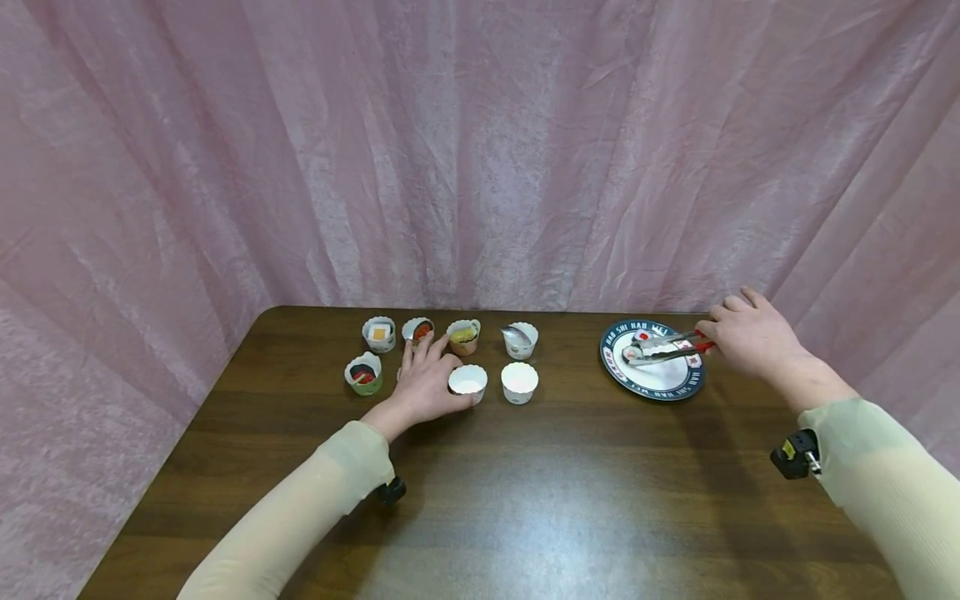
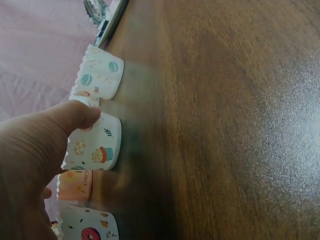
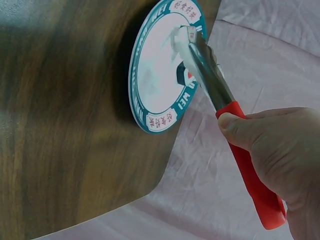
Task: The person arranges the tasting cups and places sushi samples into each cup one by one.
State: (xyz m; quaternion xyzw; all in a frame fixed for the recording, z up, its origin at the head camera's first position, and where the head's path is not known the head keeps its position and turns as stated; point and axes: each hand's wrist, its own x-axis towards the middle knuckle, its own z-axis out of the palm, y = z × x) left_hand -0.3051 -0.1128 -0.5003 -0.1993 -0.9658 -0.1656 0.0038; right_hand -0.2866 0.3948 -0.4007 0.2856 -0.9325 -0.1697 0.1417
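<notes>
My left hand (image 1: 429, 383) grips a white paper baking cup (image 1: 468, 381) by its sides, with the thumb on the near wall, as the left wrist view also shows. Another cup, partly hidden, stands beneath that hand. My right hand (image 1: 753, 340) holds metal tongs (image 3: 212, 75) by their red handles (image 3: 255, 185). The tongs reach over a white plate (image 1: 651, 385) with a dark, lettered rim. Their tips are around a small sushi roll (image 1: 632, 354). A second sushi piece (image 1: 642, 337) with a red centre lies just behind.
Right of the gripped cup stands a white cup (image 1: 520, 392), with a spoon-holding cup (image 1: 520, 348) behind it. Filled cups stand farther left: yellow-green (image 1: 463, 335), red (image 1: 417, 329), an orange-and-white piece (image 1: 378, 332) and a green cup (image 1: 364, 386). A pink curtain (image 1: 480, 167) hangs behind the wooden table.
</notes>
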